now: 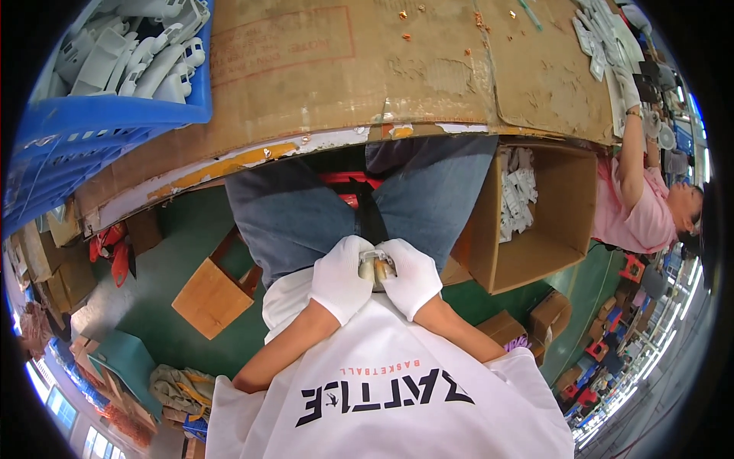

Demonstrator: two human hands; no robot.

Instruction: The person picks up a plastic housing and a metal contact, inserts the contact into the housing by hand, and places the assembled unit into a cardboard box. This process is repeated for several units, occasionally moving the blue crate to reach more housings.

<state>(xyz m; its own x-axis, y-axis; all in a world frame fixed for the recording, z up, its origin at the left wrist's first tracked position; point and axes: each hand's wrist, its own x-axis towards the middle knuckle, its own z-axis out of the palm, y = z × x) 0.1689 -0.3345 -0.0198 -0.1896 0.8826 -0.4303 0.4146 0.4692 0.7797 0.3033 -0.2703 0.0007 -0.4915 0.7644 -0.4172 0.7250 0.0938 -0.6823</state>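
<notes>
While the left hand [342, 278] and right hand [411, 277] gripped a small greyish object [374, 255] between them, close handling seemed underway, next probably needing a steady pinch.

And across the top of the frame, there's cardboard sheeting [306, 84], worn and scuffed, dotted with coppery scraps [479, 21]! Over to the right, a co-worker in pink [631, 206], one arm stretched onto the tabletop. Down to the green floor [176, 222], left of centre, a brown carton [212, 300] sits at an angle! Lower left, a teal bin [126, 359], then bright windows [61, 408]; far right, strip lights [673, 314] streak along the curved rim!
</notes>
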